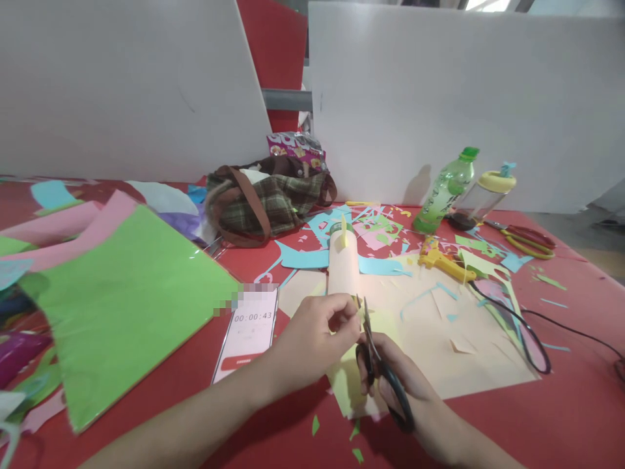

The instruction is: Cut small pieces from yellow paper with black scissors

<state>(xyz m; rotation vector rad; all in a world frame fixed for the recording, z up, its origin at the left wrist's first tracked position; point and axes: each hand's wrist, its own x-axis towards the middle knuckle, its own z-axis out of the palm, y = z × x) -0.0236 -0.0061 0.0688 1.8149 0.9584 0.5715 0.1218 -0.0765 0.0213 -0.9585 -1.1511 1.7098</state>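
And there sat the pale paper-wrapped cylinder (343,268), right of the flat rectangular pink-screened phone (252,335), the brown plaid cloth bag (288,203) behind, leftward!

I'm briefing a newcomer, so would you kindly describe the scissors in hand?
On the red table, find the phone. Right of it, the right hand holds the scissors. Their black handles set them apart from the red and yellow handles at far right.
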